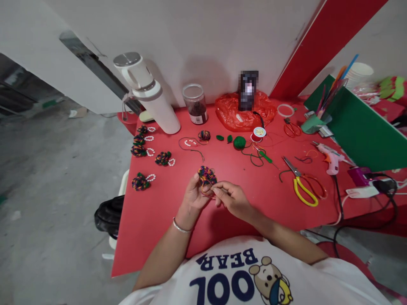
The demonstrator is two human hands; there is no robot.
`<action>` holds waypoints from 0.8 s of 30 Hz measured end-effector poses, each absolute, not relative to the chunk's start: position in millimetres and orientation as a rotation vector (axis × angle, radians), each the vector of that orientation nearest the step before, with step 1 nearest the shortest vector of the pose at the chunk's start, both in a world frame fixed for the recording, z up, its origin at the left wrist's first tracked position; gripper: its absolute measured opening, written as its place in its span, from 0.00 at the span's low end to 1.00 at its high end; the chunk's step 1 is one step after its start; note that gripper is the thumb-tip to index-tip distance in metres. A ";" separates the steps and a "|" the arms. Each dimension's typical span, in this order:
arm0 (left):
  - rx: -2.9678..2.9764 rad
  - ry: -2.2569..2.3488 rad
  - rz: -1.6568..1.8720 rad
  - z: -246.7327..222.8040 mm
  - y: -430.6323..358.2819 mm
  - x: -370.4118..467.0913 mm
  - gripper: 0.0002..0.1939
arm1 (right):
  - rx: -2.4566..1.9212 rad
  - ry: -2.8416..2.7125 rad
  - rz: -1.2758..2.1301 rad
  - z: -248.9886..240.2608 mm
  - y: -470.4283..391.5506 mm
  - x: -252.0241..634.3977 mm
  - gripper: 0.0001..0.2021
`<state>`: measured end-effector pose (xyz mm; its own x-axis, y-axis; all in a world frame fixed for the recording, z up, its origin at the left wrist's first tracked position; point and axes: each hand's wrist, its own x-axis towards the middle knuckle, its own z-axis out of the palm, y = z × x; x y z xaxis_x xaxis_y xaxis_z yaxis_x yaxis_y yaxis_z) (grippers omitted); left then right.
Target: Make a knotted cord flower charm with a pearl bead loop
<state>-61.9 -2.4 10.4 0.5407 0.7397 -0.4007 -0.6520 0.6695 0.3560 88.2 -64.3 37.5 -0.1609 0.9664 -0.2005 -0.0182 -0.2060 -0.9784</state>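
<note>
My left hand (194, 192) is closed around a multicoloured crochet flower (207, 175), thumb along its left side. At the flower's lower right edge my right hand (231, 196) pinches with thumb and forefinger. A thin strand shows by those fingertips; whether it is yarn or a needle I cannot tell. Beyond the hands lie a small ball of multicoloured yarn (204, 135), a loop of white beads (190, 143), two green crochet leaves (220, 137), a green yarn ball (239, 142) and a green-handled crochet hook (265, 156).
Several finished flowers with bead loops (138, 151) lie at the left. A white thermos (160, 108), a jar (195, 103) and a red plastic bag (229, 112) line the back. Yellow-handled scissors (302, 186), a glue gun (332, 159) and cables are at the right.
</note>
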 end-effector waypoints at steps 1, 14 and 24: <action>0.176 0.557 0.836 10.8 -2.2 -61.9 0.21 | -1.261 -1.214 1.485 37.0 -65.0 88.4 0.15; 0.117 0.528 0.884 11.6 0.0 -55.7 0.17 | -1.329 -1.230 1.424 25.0 -65.5 86.4 0.13; 0.126 0.549 0.878 11.1 -0.7 -53.9 0.14 | -1.311 -1.229 1.405 18.3 -64.6 85.8 0.13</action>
